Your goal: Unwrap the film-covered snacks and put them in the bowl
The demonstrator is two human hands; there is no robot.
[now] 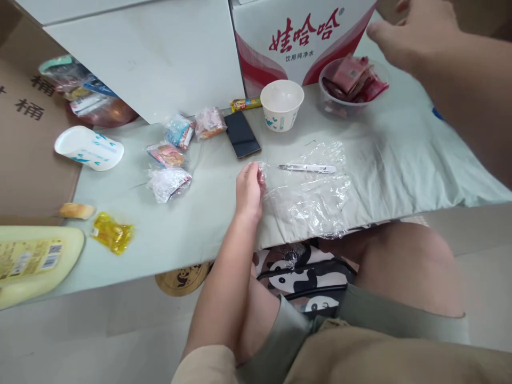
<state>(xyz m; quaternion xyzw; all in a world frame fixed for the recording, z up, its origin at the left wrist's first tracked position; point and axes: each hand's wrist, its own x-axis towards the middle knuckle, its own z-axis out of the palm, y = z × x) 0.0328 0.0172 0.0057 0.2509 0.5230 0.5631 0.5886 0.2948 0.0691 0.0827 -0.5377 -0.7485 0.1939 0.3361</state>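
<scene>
My left hand (250,189) rests on the cloth-covered table with its fingers curled closed on the edge of a clear plastic wrapper (312,205). The crumpled film spreads out to the right of that hand. A white utility knife (308,168) lies on top of the film. Up at the top right, my right hand (416,32) is raised beside the white carton, its thumb stretched apart from the other fingers. The frame's top edge cuts off part of it, and I see nothing in it. Below it stands a clear plastic bowl (348,104) with red packets (354,80).
A paper cup (282,109) stands by the carton (296,48); another cup (90,148) lies on its side. A phone (242,134), several wrapped snacks (168,154), a bread piece (77,210), a yellow wrapper (112,233) and a pale yellow bottle (36,261) lie leftward.
</scene>
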